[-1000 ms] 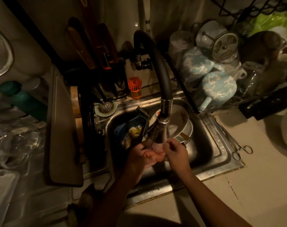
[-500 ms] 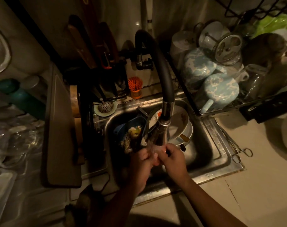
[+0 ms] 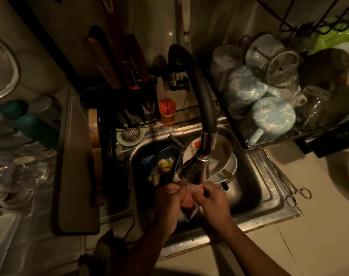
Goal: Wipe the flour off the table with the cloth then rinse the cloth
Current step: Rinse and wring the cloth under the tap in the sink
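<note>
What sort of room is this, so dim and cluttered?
Most likely a home kitchen: a steel sink holding dirty plates under a tap, with mugs drying beside it.

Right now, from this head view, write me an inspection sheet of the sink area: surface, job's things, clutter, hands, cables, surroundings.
Surface: beige counter, cracked near the steel sink.
Job's things: cloth not clearly seen; something pale hangs between the hands, below the black faucet.
Clutter: dirty plates and a blue bowl of scraps in the sink; scissors on the counter.
Hands: left hand and right hand pressed together over the sink; grip unclear.
Cables: nothing seen.
Surroundings: blue mugs stacked right of the faucet; cutting board left; dim light.
</note>
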